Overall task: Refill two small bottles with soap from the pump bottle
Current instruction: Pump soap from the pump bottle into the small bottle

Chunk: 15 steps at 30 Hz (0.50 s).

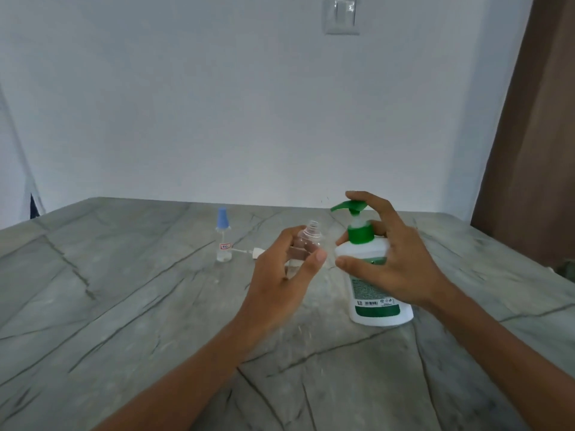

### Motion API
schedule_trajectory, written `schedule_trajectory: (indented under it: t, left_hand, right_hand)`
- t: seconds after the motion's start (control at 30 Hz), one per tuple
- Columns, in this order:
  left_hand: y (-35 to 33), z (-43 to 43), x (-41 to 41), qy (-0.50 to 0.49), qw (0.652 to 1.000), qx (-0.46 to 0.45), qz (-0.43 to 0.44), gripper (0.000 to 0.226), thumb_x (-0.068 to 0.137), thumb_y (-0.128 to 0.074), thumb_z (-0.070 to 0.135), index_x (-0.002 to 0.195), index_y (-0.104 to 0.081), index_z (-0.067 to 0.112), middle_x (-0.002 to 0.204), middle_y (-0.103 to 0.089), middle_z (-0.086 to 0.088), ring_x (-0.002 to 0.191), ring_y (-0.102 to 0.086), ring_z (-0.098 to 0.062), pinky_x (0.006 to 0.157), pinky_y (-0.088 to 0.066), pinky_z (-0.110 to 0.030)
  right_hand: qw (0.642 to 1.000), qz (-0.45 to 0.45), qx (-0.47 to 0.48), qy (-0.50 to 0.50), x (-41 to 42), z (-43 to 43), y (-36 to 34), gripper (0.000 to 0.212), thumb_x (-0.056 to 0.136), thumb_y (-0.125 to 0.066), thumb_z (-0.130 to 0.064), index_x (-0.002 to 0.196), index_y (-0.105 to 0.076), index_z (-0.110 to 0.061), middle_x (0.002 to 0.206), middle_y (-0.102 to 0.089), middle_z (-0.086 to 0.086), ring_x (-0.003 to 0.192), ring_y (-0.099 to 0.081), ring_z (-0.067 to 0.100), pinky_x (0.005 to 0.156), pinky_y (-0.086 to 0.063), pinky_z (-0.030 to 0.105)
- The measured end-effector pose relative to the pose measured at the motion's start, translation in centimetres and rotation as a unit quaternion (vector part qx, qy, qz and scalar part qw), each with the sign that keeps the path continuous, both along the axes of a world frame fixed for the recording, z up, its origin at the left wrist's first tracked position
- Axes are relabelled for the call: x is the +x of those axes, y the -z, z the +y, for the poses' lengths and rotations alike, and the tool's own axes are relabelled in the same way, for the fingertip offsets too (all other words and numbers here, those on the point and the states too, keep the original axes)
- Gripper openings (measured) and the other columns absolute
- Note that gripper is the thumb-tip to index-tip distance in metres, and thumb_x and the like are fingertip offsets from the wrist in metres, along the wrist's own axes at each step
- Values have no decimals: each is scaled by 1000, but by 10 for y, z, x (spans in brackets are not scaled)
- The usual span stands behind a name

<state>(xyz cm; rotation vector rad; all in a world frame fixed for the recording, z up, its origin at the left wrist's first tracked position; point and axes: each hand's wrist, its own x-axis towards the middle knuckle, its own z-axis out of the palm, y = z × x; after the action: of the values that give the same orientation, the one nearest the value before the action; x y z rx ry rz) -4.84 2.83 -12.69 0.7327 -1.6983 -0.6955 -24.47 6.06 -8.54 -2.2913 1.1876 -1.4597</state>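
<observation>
Two things are working against a clean squirt. Your left hand (280, 269) is gripping the small clear plastic bottle (311, 231) above the grey veined stone counter (124, 306), fingers wrapped round its body. Its open neck is leaning toward the white pump bottle with the green pump head (373, 306). That narrow mouth is sitting just below and slightly left of the spout tip, not squarely under it. If you are pressing now, soap is likely missing the opening and running down the outside onto your thumb, making the grip slippery.

Your right hand (395, 262) is clamping the pump bottle, forefinger on top of the pump head, thumb on the front shoulder, the other fingers behind. A hard push from that hold is risking a tip or skid of the bottle on the smooth stone.

Farther back, the second small clear bottle with the pale blue cap (223, 241) is standing upright, just beside the white spray cap with its thin tube (256, 252), which a left-hand sweep could easily knock.
</observation>
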Motion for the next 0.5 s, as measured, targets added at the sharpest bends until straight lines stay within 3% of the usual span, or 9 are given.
schedule_trajectory:
  t: [0.23, 0.4, 0.5]
  left_hand:
    - [0, -4, 9, -6, 1000, -6, -5, 39, 87, -65, 48, 121, -58, 31, 103, -70, 15, 100, -67, -4, 84, -55, -22]
    - [-6, -6, 13, -27, 999, -28, 23, 33, 86, -74, 28, 115, -61, 21, 102, -72, 13, 93, -69, -8, 82, -58, -27]
    - [-9, -6, 15, -34, 998, -36, 28, 31, 87, -73, 27, 116, -62, 20, 104, -72, 13, 95, -69, -8, 83, -57, -27]
  right_hand:
    - [999, -23, -7, 45, 10, -1, 1, 87, 65, -89, -26, 132, -38, -45, 89, -73, -8, 72, -71, 11, 61, -57, 19]
    - [997, 56, -23, 54, 15, -5, -9, 82, 64, -89, -29, 129, -40, -44, 92, -71, -16, 71, -69, 1, 58, -49, 7]
    - [995, 80, -28, 60, 15, -4, -11, 81, 64, -89, -32, 128, -41, -45, 94, -69, -22, 73, -68, -3, 58, -46, 3]
